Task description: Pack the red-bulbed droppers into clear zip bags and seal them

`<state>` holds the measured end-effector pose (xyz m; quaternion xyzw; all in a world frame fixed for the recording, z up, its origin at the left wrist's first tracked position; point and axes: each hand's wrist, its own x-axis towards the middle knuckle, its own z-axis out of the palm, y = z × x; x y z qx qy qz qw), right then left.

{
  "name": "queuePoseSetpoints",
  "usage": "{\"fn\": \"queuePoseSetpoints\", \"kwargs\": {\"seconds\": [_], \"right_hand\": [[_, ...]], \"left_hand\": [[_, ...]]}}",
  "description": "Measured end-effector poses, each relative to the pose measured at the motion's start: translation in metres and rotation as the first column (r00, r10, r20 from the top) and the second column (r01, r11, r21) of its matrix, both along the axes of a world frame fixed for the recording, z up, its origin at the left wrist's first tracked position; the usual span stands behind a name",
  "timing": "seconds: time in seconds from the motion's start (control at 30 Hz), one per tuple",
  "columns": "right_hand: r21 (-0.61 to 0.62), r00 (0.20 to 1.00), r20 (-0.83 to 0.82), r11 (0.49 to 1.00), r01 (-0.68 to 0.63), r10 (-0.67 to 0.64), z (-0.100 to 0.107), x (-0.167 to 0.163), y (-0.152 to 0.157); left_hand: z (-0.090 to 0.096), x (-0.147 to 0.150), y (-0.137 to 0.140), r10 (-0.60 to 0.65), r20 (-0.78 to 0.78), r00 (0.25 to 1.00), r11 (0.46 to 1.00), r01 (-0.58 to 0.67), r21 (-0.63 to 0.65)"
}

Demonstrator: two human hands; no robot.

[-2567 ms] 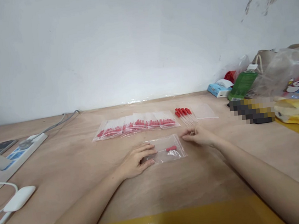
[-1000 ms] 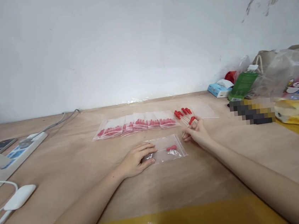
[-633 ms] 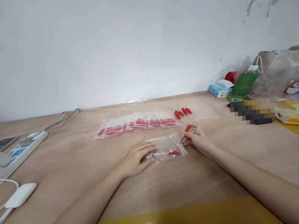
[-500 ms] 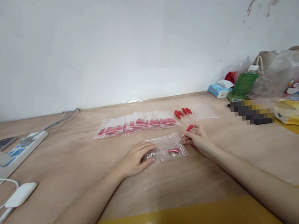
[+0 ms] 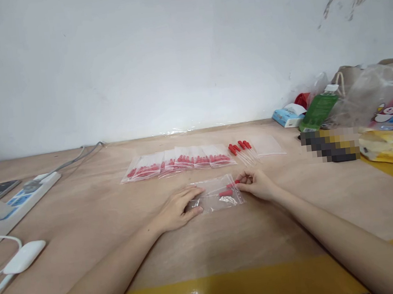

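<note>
My left hand rests on the left end of a clear zip bag, its fingers and thumb stretched out and apart. Inside the bag lies a dropper with a red rubber bulb. At the bag's right end, by the zip edge, my right hand pinches the red bulb of a second dropper. That dropper's thin clear stem reaches into the bag. Just beyond the right hand, several loose droppers lie fanned out with their red bulbs pointing away.
Filled bags of red-bulbed droppers overlap in a row at the back. A flat clear bag lies right of the loose droppers. A power strip stands left; a tissue box, green bottle and plastic bags crowd the right.
My right hand has moved slightly left and pushed the second dropper into the bag, stem first. The dropper inside has shifted a little. My left hand stays in place.
</note>
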<state>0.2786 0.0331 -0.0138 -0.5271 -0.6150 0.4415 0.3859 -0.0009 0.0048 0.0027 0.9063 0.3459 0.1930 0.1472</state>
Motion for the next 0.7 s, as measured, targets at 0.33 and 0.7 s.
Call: {"fn": "queuePoseSetpoints", "kwargs": {"seconds": [0.33, 0.7], "right_hand": [[-0.176, 0.958, -0.154, 0.947, -0.269, 0.243, 0.010, -0.004, -0.007], [0.421, 0.780, 0.467, 0.881, 0.217, -0.416, 0.011, 0.012, 0.065]], "left_hand": [[-0.002, 0.000, 0.001, 0.006, -0.016, 1.000, 1.000, -0.006, 0.008], [0.000, 0.000, 0.000, 0.019, 0.060, 0.998, 0.998, -0.015, -0.068]]}}
